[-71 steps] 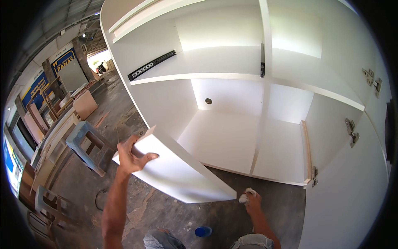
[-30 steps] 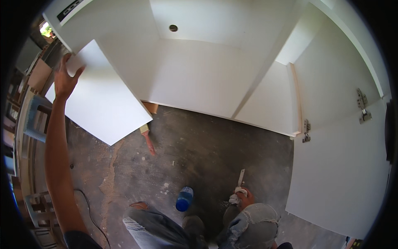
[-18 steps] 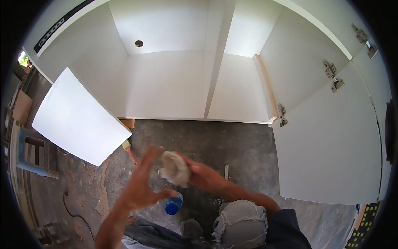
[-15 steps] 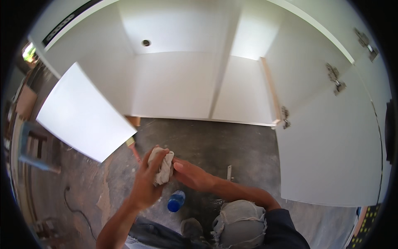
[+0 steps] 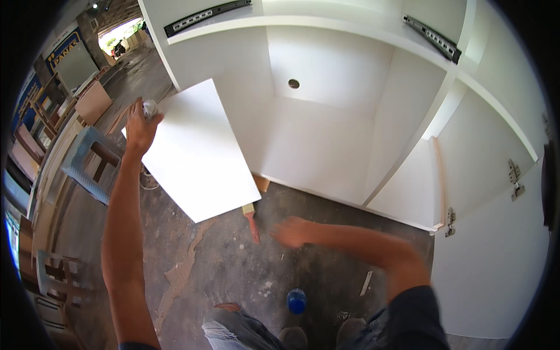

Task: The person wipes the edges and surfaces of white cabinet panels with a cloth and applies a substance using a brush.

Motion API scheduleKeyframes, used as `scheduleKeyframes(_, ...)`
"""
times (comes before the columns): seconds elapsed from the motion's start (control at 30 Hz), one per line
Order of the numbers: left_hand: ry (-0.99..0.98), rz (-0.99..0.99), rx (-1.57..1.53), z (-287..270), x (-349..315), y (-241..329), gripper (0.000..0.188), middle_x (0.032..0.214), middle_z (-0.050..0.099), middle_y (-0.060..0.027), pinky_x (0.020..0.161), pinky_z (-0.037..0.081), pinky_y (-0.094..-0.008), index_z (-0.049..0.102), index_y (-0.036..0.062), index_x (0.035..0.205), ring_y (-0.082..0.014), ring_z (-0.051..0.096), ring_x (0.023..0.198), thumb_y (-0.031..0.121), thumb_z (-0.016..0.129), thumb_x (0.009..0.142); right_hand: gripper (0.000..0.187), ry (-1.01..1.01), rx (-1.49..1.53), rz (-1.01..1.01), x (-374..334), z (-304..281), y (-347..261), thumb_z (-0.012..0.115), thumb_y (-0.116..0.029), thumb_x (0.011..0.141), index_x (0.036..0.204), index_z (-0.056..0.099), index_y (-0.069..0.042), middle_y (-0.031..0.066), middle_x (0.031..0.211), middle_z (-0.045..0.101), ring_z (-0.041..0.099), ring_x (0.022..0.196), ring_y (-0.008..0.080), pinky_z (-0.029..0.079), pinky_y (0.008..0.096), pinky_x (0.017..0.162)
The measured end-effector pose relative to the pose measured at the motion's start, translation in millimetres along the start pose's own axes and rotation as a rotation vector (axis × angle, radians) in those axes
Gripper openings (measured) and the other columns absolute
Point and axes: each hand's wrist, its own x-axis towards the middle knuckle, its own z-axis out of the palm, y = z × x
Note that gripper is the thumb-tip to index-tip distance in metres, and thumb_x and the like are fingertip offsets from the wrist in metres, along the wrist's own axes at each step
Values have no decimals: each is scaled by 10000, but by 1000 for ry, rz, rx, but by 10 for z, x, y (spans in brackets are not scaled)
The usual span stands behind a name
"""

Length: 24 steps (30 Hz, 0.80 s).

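My left hand (image 5: 139, 129) is closed on a crumpled whitish rag (image 5: 150, 109) at the far left corner of a white panel (image 5: 198, 154). That panel leans at a slant beside a white cabinet (image 5: 326, 146). Motion smears my right hand (image 5: 293, 232), which hangs over the floor in front of the cabinet; its fingers cannot be made out. Just left of it lies a paintbrush (image 5: 252, 224) with a reddish handle, its bristles at the panel's lower corner. A bottle with a blue cap (image 5: 296, 301) stands between my knees and the brush.
A blue-grey stool (image 5: 87, 163) stands left of the panel. Black drawer runners (image 5: 434, 39) are fixed in the cabinet's upper part. On the right, a white door (image 5: 496, 256) hangs open with metal hinges (image 5: 515, 179). A small metal strip (image 5: 366, 283) lies on the floor.
Both hands were together around the rag over the floor. The left has carried it up and left to the panel's corner; the right has let go. My view has swung left.
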Motion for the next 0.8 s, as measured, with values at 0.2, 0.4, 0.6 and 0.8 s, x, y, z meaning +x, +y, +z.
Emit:
scheduleKeyframes(0.2,-378,-237,-296,-53,-134,-50,574,1298,617,-275,981,523,-499,504,-1,1396,-452,638,1150,126,731,884,411,258,210,323,1381,416,-151,629,-311,976,1331,627,-102,176,1572,376,651,1190,362,566,528,895)
scheduleKeyframes(0.4,-183,-61,-138,33,-248,-168,500,1244,649,-236,941,541,-503,524,35,1360,-435,658,1121,72,727,904,390,456,305,542,1536,872,-104,601,-238,973,1269,614,16,255,1269,596,710,976,392,583,538,823)
scheduleKeyframes(0.6,-118,-66,-92,45,-338,-386,496,1274,630,-240,931,549,-523,507,50,1360,-453,650,1121,69,717,912,279,730,401,506,752,600,-66,598,-117,932,1174,613,20,239,1053,614,677,861,420,563,525,782)
scheduleKeyframes(0.8,-43,-46,-20,324,-349,-20,500,1330,599,-247,947,564,-517,494,17,1377,-457,619,1177,-8,659,905,252,594,707,344,-1259,-28,-75,667,-58,849,1093,700,-4,172,1043,694,700,970,306,558,424,842)
